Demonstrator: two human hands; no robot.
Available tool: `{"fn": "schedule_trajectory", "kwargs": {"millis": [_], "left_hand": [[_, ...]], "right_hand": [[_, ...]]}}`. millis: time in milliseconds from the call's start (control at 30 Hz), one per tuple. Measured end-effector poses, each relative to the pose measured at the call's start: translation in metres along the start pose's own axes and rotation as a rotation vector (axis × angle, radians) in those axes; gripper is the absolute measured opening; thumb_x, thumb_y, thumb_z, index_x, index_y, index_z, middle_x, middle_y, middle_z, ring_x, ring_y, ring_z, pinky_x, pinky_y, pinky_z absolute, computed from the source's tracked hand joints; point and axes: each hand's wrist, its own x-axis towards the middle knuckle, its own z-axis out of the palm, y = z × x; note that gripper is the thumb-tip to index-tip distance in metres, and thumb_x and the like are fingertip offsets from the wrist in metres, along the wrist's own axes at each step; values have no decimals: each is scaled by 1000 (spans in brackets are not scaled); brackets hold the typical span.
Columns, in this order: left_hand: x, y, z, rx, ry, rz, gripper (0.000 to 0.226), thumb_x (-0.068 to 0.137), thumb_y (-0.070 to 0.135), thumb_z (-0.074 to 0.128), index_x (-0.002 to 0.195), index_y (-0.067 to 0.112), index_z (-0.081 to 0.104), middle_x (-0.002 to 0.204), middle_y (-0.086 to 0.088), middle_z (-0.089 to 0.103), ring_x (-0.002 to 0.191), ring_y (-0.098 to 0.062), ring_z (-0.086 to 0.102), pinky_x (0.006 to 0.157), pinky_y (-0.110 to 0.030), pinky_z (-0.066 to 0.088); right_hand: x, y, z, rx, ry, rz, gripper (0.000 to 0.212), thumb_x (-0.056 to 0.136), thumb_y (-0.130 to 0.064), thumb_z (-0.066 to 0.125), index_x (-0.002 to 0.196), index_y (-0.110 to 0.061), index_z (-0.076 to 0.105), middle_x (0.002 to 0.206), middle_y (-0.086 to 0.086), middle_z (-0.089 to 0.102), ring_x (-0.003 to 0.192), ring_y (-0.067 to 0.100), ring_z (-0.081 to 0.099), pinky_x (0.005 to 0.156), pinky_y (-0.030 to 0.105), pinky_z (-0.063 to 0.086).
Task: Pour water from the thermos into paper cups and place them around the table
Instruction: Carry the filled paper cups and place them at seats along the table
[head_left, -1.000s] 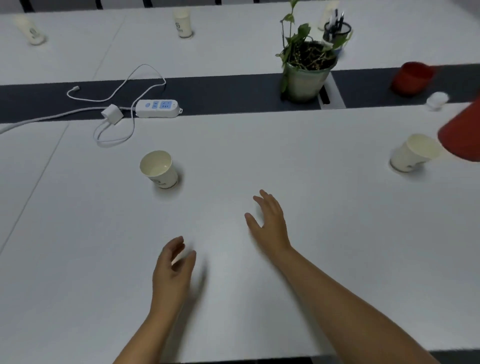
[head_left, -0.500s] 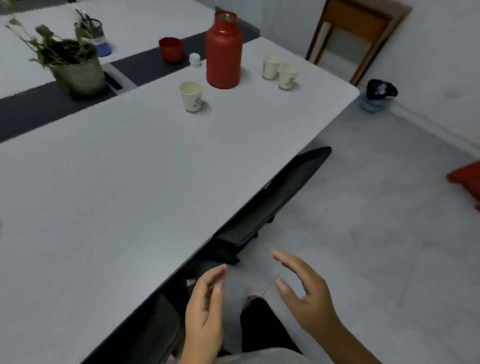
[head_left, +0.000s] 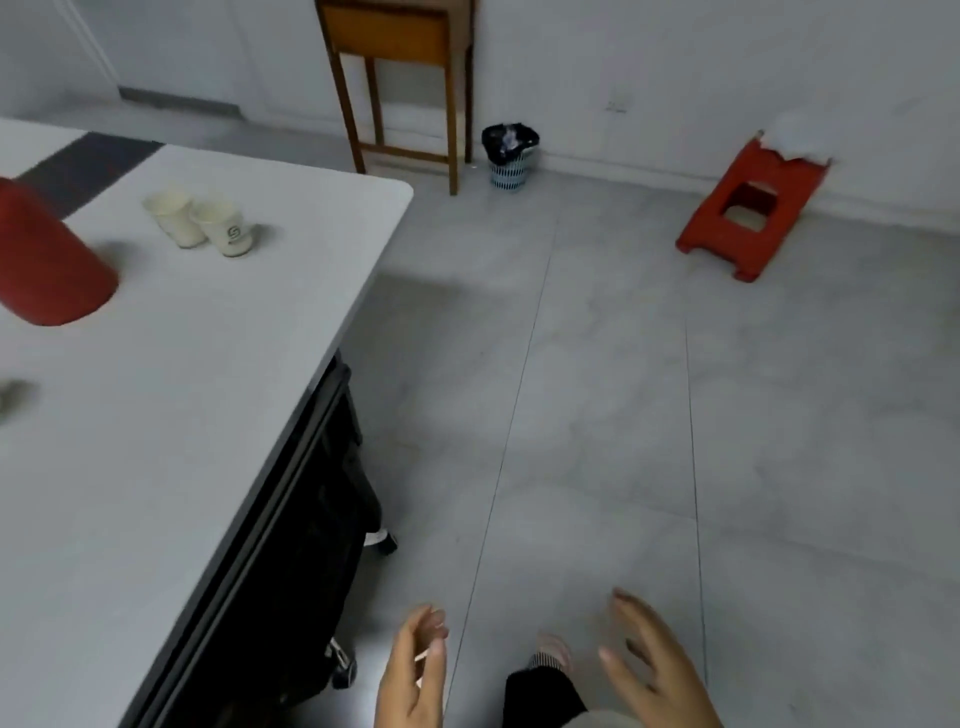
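Beyond the table (head_left: 218, 332): wooden chair (head_left: 400, 78); bin (head_left: 510, 155); red stool (head_left: 748, 208).

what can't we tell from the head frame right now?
- Thermos: top cut off by the left frame edge, head view; lid state unknown.
- Two paper cups: motion blur and angle hide any water level.
- Left hand, right hand: both empty, wrists cropped by the bottom edge.

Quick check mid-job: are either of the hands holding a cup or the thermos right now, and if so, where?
Nothing is held. The left hand and right hand hang empty over the floor, away from the thermos and paper cups.
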Motion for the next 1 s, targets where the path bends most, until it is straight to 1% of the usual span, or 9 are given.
{"fn": "schedule_trajectory", "kwargs": {"millis": [100, 167, 367, 433, 567, 633, 800, 867, 1000], "left_hand": [[42, 33, 45, 21, -62, 70, 39, 85, -11, 49, 96, 26, 53, 96, 9, 63, 83, 14, 60, 69, 2, 41], [66, 53, 64, 35, -73, 77, 42, 84, -11, 51, 95, 30, 53, 98, 11, 63, 85, 14, 60, 71, 2, 41], [143, 64, 93, 21, 45, -115, 27, 88, 0, 53, 97, 25, 58, 104, 3, 64, 76, 17, 58, 70, -3, 43], [183, 75, 102, 49, -55, -219, 23, 94, 8, 47, 109, 25, 47, 112, 6, 55, 68, 28, 51, 72, -1, 41], [282, 114, 125, 115, 49, -116, 21, 83, -11, 54, 101, -1, 58, 103, -20, 62, 74, 2, 61, 61, 4, 40], [336, 153, 133, 44, 49, -74, 24, 82, -11, 55, 101, 2, 58, 99, -17, 62, 70, 10, 60, 61, 3, 40], [468, 234, 136, -13, 80, 57, 27, 86, -3, 52, 112, 3, 53, 106, -9, 58, 93, -18, 56, 66, -3, 42], [510, 255, 142, -46, 119, 72, 26, 85, -6, 53, 107, 8, 53, 102, -5, 57, 87, -12, 56, 64, 2, 41], [589, 271, 160, -47, 168, 36, 28, 83, -9, 54, 103, 10, 53, 100, -10, 61, 75, 14, 59, 66, 3, 41]], "right_hand": [[63, -3, -37, -8, 34, 1, 50, 76, 5, 63, 111, -30, 54, 124, 2, 51, 103, -3, 52, 76, -2, 38], [102, -8, -51, -6, 12, 6, 40, 80, 2, 60, 114, -16, 49, 124, 7, 50, 109, 13, 50, 76, -4, 37], [203, -32, -55, 16, -53, 27, 41, 75, 6, 63, 105, -19, 51, 110, 6, 57, 93, -3, 57, 75, -3, 39], [239, -34, -52, 7, -64, 81, 43, 72, 9, 65, 105, -16, 54, 108, 9, 60, 87, -5, 59, 73, -3, 39], [336, -65, -50, -29, -54, 102, 40, 72, 9, 65, 109, -3, 57, 102, 12, 60, 94, 7, 61, 70, -1, 39], [391, -99, -50, -32, -66, 82, 39, 73, 7, 64, 111, -3, 56, 102, 14, 60, 99, 21, 57, 68, -2, 40], [513, -195, -53, 5, -80, -84, 39, 78, 8, 59, 110, -14, 52, 109, 8, 57, 100, 7, 56, 76, -4, 38], [554, -219, -53, 18, -60, -104, 39, 78, 9, 59, 108, -15, 52, 108, 9, 58, 94, -8, 57, 77, -2, 40], [636, -245, -45, 56, -19, -22, 27, 81, 4, 58, 98, -17, 57, 104, 11, 60, 102, 19, 55, 79, 10, 41]]}}
